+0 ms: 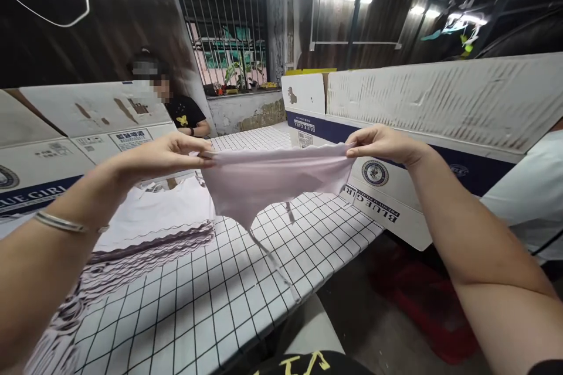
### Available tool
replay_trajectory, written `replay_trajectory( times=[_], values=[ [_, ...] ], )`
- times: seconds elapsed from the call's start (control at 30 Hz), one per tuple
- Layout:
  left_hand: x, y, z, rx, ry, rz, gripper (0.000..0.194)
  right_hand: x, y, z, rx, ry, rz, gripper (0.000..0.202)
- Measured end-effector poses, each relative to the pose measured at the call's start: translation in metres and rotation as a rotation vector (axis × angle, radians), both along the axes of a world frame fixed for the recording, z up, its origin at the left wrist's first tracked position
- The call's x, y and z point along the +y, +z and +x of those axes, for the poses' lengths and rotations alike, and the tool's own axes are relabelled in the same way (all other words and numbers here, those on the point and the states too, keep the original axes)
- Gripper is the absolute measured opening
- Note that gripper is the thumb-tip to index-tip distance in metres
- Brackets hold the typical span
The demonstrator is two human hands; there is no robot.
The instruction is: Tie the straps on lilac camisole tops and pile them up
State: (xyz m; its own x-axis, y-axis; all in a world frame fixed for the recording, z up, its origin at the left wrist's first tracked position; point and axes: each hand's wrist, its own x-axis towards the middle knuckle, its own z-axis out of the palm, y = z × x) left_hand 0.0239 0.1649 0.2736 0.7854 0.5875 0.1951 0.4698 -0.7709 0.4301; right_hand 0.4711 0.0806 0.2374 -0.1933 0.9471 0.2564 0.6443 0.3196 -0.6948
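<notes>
A pale pink strappy top [277,179] hangs stretched between my two hands above the table. My left hand [178,155] pinches one end of its wavy upper edge between thumb and fingers. At the opposite end of that edge, my right hand [385,143] grips the cloth in the same way. Thin straps dangle from the lower side, one reaching toward the table's front edge. Below and beside my left forearm lies a thick stack of similar pale pink garments [158,214] with wavy edges; my arm hides part of it.
White cloth with a black grid covers the table [220,299]. A large carton [440,96] stands along the right, another carton [92,108] at left. Behind the left carton sits a person in a black shirt [182,110]. Something red [435,310] lies on the floor at right.
</notes>
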Motion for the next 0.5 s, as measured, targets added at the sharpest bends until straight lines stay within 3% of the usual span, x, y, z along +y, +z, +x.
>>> replay_trajectory(
  times=[0.07,0.17,0.23,0.33,0.43,0.5],
  values=[
    [0.001,0.007,0.002,-0.007,-0.065,0.092,0.035,0.000,0.005,-0.002,-0.001,0.051,0.057,0.038],
    [0.012,0.000,0.005,0.252,-0.065,0.290,0.026,0.010,0.000,-0.011,-0.230,0.087,-0.090,0.036],
    [0.024,-0.012,0.005,0.414,-0.015,0.438,0.018,0.021,-0.007,-0.019,-0.397,0.062,-0.182,0.034],
    [0.031,-0.029,-0.002,0.430,0.051,0.624,0.023,0.028,-0.017,-0.028,-0.503,0.023,-0.085,0.036],
    [0.013,-0.053,-0.009,0.386,0.106,0.720,0.030,0.023,-0.040,-0.033,-0.554,0.011,0.000,0.040],
    [-0.008,-0.085,-0.008,0.373,0.111,0.670,0.037,0.016,-0.069,-0.035,-0.578,0.030,-0.017,0.040]
  ],
)
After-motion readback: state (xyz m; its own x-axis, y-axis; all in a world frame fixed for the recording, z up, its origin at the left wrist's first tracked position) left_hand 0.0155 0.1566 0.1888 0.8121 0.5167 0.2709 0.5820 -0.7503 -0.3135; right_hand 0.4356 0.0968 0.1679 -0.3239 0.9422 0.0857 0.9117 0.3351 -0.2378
